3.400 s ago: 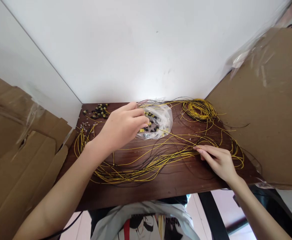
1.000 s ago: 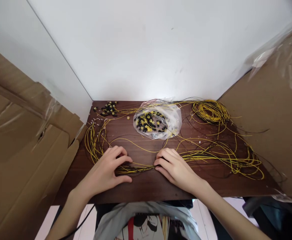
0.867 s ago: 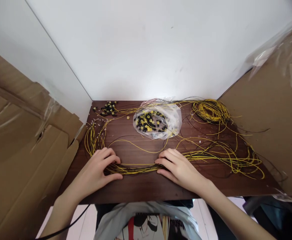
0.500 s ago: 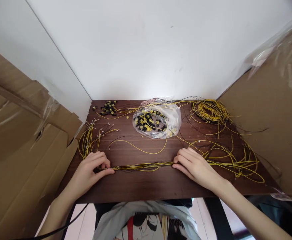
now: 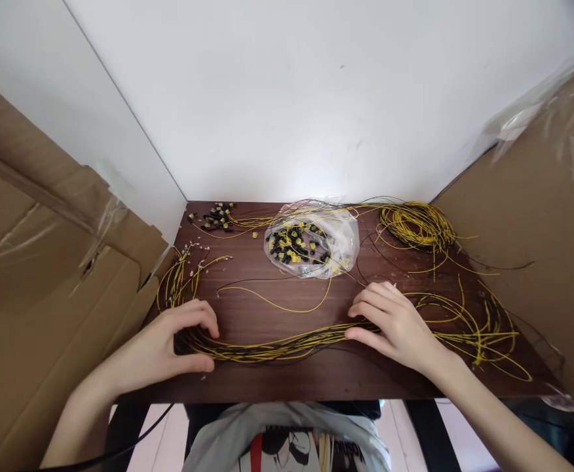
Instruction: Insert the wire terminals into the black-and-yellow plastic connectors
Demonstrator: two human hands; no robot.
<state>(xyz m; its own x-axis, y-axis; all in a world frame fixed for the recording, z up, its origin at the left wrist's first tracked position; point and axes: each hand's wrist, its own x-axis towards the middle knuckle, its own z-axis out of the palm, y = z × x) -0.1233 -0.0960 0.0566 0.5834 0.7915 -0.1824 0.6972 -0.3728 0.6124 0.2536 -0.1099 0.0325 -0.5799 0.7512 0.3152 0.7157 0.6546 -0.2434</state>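
A bundle of thin yellow and black wires (image 5: 277, 349) runs across the front of the brown table, sagging slightly toward me. My left hand (image 5: 181, 337) is around its left part, thumb and fingers wide apart. Over the right part is my right hand (image 5: 388, 321), its thumb parted from the fingers and the wires passing beneath. Beyond my left hand the wire ends (image 5: 176, 278) curve away, tipped with small pale pieces. Loose yellow and black wire ends (image 5: 478, 337) fan out beyond my right hand.
A clear plastic bag (image 5: 346, 233) with black and yellow connectors (image 5: 294, 242) lies mid-table. More connectors (image 5: 218, 216) sit at the back left, a wire coil (image 5: 417, 226) at the back right. Cardboard panels (image 5: 537, 229) and a white wall (image 5: 267, 98) enclose the table.
Both hands have loosened from the wires, fingers spreading apart. The bundle between them was tight and narrow; now it is slacker, wider and bowed toward me.
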